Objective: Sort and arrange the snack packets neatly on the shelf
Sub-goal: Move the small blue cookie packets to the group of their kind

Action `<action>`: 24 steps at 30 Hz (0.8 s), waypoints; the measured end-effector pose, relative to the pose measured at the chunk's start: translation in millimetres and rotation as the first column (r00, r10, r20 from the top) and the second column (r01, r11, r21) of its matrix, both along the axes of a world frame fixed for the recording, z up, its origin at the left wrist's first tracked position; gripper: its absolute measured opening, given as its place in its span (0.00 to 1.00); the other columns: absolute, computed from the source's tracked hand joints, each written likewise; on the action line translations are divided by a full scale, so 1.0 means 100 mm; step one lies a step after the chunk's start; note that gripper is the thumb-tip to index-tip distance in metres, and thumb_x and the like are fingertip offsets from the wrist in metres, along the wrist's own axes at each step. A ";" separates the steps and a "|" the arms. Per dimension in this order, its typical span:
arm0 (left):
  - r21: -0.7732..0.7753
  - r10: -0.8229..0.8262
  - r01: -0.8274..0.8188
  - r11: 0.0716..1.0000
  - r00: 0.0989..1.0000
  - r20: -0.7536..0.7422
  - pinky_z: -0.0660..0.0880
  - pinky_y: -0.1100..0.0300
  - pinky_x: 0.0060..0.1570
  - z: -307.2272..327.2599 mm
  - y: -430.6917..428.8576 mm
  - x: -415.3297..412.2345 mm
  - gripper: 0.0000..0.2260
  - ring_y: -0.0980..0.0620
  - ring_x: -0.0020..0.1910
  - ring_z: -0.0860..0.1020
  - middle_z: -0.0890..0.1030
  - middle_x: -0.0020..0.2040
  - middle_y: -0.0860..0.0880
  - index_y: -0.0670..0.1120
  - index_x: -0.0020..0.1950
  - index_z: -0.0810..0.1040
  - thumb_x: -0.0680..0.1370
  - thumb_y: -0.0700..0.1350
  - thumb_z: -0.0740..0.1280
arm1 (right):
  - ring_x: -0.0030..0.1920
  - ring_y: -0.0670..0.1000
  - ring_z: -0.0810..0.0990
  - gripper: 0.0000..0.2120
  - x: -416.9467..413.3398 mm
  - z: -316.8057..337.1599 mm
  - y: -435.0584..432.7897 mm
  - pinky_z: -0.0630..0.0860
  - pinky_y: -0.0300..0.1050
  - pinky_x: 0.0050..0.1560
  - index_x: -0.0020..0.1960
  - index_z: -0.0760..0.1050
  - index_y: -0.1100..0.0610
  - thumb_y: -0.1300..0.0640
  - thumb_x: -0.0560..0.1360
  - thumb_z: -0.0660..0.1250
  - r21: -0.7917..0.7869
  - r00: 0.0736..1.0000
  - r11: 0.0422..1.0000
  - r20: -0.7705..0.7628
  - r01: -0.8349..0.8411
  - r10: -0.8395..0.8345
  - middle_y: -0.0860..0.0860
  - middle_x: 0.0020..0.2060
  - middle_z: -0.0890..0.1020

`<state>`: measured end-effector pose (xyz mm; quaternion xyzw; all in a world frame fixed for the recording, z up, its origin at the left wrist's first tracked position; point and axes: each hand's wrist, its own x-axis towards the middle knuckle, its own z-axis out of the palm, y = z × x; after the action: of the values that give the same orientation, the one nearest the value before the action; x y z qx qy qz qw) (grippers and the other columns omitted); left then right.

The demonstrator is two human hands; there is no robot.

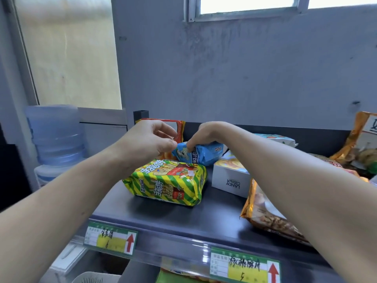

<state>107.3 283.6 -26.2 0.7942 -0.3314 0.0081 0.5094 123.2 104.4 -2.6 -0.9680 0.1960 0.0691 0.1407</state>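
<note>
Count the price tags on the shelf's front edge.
2. One price tag is at the left end, below the striped yellow-green packet; the other price tag is to its right, at the frame's bottom. The right forearm may hide more.

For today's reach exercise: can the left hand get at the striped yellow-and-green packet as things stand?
Probably yes: the left hand is close to the striped packet, whose top lies bare, though it seems to pinch the blue packet.

Both bare forearms extended forward, converging. Obs. left hand [146,139]: fingers curled, tips at the end of a blue glossy plastic snack packet [204,155]; pinch unclear. Obs. right hand [204,133]: wrist bent down, fingers curled over the packet's top, gripping.
</note>
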 end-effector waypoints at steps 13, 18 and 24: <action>-0.015 0.002 -0.001 1.000 1.000 0.011 0.77 0.50 0.52 0.01 -0.08 -0.02 0.07 0.48 0.46 0.78 0.80 0.49 0.44 0.45 0.52 0.78 0.74 0.37 0.69 | 0.50 0.55 0.78 0.31 -0.09 -0.02 -0.22 0.78 0.48 0.50 0.63 0.67 0.59 0.51 0.65 0.75 0.007 0.956 0.999 0.291 -0.031 0.028 0.53 0.55 0.75; -0.048 0.016 -0.015 0.999 1.000 0.017 0.75 0.57 0.40 0.01 -0.13 0.01 0.07 0.52 0.39 0.76 0.80 0.47 0.44 0.45 0.50 0.78 0.74 0.36 0.69 | 0.63 0.55 0.70 0.44 -0.22 0.01 -0.33 0.74 0.49 0.58 0.74 0.55 0.58 0.56 0.65 0.76 -0.073 0.892 0.988 0.423 -0.140 0.157 0.53 0.68 0.65; -0.104 0.061 -0.056 0.993 0.997 0.052 0.74 0.58 0.41 0.08 -0.20 -0.04 0.07 0.51 0.41 0.77 0.81 0.46 0.46 0.44 0.50 0.78 0.75 0.36 0.67 | 0.61 0.55 0.70 0.46 -0.43 0.07 -0.46 0.71 0.53 0.63 0.73 0.56 0.56 0.56 0.62 0.77 -0.255 0.802 0.951 0.523 -0.177 0.289 0.52 0.62 0.66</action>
<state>103.2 263.2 -18.2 0.7757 -0.3211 0.0619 0.5397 79.9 58.9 4.6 -0.9719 0.0316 -0.2166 0.0870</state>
